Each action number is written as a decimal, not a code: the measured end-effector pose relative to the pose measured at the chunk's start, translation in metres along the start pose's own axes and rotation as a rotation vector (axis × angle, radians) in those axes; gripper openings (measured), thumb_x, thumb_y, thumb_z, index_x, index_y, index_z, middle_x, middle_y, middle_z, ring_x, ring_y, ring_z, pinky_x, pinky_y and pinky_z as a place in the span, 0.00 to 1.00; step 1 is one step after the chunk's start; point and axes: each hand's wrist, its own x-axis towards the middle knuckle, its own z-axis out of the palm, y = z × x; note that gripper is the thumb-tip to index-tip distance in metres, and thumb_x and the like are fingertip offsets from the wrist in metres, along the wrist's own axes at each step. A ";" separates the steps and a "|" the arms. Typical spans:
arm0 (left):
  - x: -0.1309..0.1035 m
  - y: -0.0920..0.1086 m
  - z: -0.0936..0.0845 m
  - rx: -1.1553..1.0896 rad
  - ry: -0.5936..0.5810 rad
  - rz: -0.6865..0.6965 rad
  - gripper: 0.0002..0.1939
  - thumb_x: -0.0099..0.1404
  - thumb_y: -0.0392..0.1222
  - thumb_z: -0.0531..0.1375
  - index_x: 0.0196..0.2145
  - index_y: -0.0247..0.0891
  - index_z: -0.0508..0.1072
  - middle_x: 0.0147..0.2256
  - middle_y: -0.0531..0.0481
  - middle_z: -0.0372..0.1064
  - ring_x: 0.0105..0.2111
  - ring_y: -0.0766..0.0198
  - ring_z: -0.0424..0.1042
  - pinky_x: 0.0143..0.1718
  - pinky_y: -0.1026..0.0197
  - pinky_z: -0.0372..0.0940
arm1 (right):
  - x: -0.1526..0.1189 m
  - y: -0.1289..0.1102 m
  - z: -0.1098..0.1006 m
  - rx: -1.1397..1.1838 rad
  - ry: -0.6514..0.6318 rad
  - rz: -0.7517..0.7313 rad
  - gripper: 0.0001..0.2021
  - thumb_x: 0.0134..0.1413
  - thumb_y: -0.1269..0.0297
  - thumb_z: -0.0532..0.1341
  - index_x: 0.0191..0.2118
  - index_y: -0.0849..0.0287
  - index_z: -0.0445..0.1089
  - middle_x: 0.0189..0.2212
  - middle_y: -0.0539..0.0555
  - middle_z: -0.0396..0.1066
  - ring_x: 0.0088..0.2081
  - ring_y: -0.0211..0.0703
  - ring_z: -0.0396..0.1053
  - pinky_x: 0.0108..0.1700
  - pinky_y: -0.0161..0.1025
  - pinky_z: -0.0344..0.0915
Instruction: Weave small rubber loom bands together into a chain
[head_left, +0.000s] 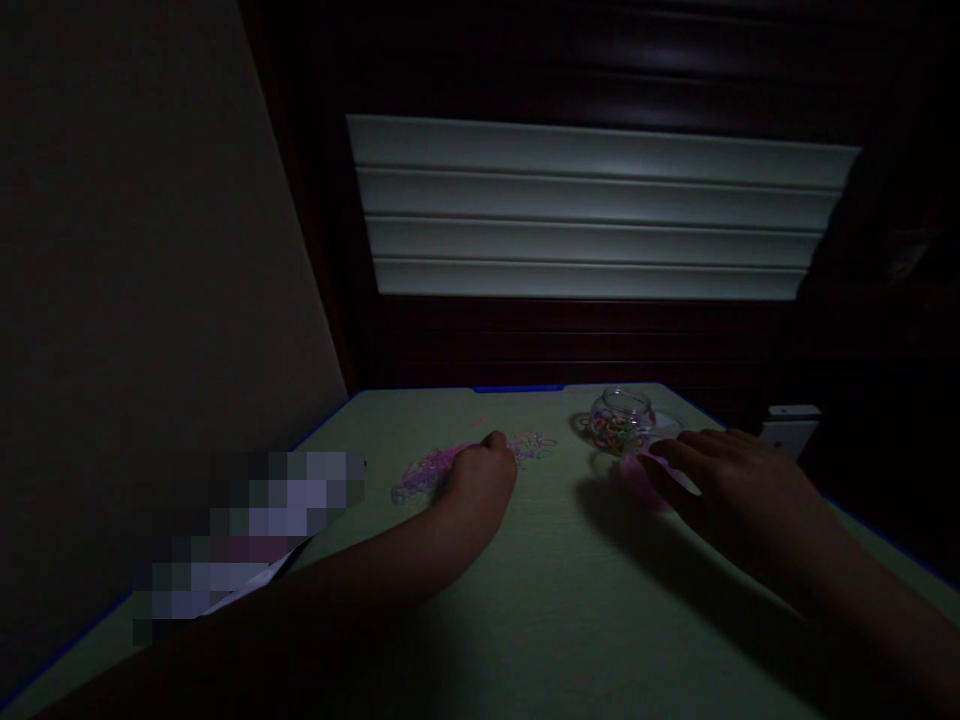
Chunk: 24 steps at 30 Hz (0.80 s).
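My left hand (pixel 484 478) is closed over a loose pile of small pink and purple rubber bands (pixel 424 472). Its fingertips are hidden behind the hand, so what they pinch cannot be made out. On the right, the fingers and thumb of my right hand (pixel 731 490) are bent around a small rounded pink container (pixel 643 485), whose details are lost in the dim light. Just behind it stands an open clear jar (pixel 621 425), upright, with multicoloured bands inside. More bands (pixel 536 442) lie scattered beyond my left hand.
Both hands are over a light green table (pixel 525 580) with blue edging. A blurred-out flat item (pixel 277 530) lies along its left side. Behind the table rises dark wood with pale slats (pixel 592 210). A white object (pixel 791 428) shows past the right edge.
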 end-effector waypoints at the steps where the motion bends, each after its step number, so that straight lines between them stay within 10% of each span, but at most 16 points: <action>1: 0.000 0.000 0.000 0.004 0.000 0.003 0.14 0.57 0.22 0.50 0.38 0.26 0.71 0.35 0.36 0.66 0.28 0.56 0.73 0.25 0.61 0.66 | 0.000 0.000 0.000 0.002 0.002 0.001 0.11 0.57 0.62 0.52 0.33 0.58 0.71 0.30 0.54 0.73 0.30 0.45 0.70 0.31 0.39 0.61; 24: -0.001 0.000 -0.001 -0.033 0.025 0.036 0.12 0.56 0.22 0.52 0.37 0.25 0.71 0.33 0.38 0.66 0.30 0.57 0.72 0.26 0.63 0.65 | -0.001 0.000 0.005 0.006 0.003 -0.013 0.14 0.58 0.62 0.50 0.37 0.57 0.72 0.31 0.54 0.74 0.29 0.46 0.70 0.31 0.41 0.63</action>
